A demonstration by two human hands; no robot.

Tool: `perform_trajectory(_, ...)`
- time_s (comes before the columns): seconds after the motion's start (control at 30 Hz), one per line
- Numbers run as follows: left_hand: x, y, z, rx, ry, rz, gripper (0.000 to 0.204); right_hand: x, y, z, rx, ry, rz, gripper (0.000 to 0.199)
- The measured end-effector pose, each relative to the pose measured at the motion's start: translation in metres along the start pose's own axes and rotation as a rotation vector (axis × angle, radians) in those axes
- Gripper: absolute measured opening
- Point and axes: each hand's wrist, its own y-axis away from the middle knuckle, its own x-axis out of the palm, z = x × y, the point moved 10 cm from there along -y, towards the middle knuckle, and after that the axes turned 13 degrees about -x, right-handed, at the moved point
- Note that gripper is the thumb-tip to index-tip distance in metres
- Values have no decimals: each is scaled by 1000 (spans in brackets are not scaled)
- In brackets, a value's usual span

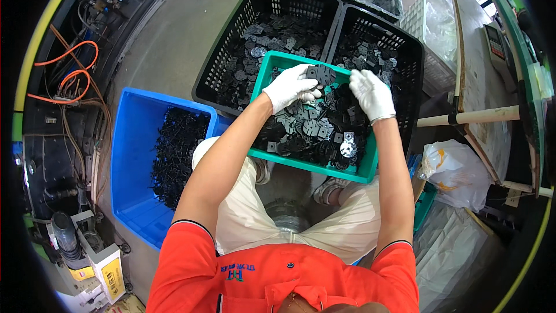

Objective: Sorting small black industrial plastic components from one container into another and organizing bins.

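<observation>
My left hand (292, 88), in a white glove, pinches a flat black plastic part (322, 74) with a rounded, notched end. It is held over the far side of a green tray (284, 160), which sits above my knees. Several similar dark flat parts (313, 124) lie heaped in the tray, some of them shiny. At the tray's far right edge is my right hand (372, 97), also gloved in white. Its fingers are curled together, and whatever they may hold is hidden.
Two black mesh crates (236, 35) (405, 43) holding more flat parts stand beyond the tray. A blue bin (128, 156) of thin black pieces is at my left. Machinery with an orange hose (87, 75) lines the far left; a plastic bag (457, 171) lies at right.
</observation>
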Motion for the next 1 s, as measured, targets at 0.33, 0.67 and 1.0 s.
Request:
perform_trajectory(0.33, 9, 3, -2, 54, 33, 58, 40, 47, 22, -8, 5, 558, 333, 23)
perform_trajectory(0.67, 14, 8, -9, 62, 74, 60, 44, 32, 13, 14, -95, 440, 293, 13)
perform_trajectory(1.0, 9, 7, -12, 106, 80, 51, 40, 48, 21, 8, -86, 578, 336, 15)
